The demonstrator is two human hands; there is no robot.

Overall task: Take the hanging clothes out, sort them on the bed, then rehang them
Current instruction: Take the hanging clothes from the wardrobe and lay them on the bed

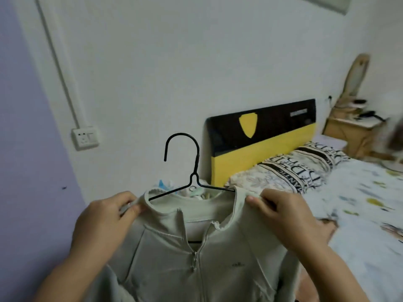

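White walls back the scene; a bed (359,214) with a black-and-yellow headboard (261,144) occupies the 3 o'clock side. Centre frame, a pale zip jacket (196,258) hangs on a black wire hanger (192,171) — hook upright, toward 12 o'clock. Left hand (102,223) pinches the jacket's shoulder at 9 o'clock, fingers curled onto the fabric. Right hand (285,216) pinches the opposite shoulder at 3 o'clock, thumb pressed on the seam — both forearms rise from 6 o'clock.
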